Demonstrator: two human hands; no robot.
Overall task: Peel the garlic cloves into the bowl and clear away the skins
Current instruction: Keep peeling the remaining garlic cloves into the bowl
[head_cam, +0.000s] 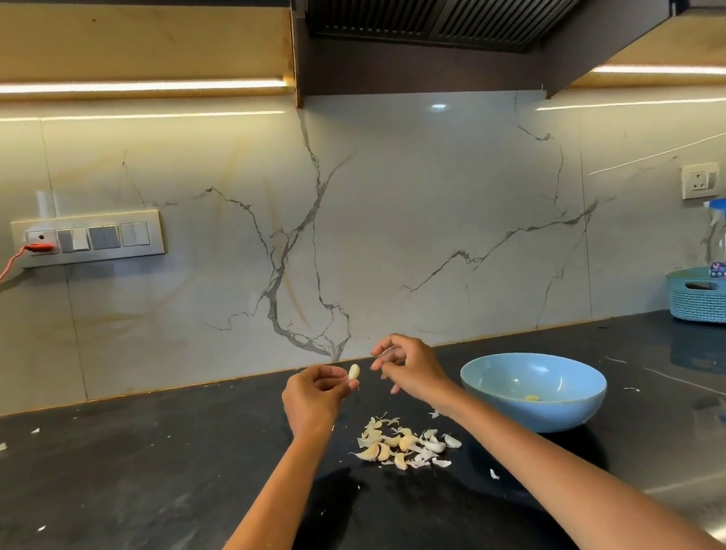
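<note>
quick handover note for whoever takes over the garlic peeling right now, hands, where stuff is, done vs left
Left hand pinches a peeled-looking garlic clove above the counter.
Right hand has curled fingers, seemingly pinching a scrap of skin; hard to tell.
Blue bowl sits to the right and holds at least one peeled clove.
Pile of cloves and skins lies on the black counter before the bowl.
Left: drop this clove in, peel the rest, clear the skins.
</note>
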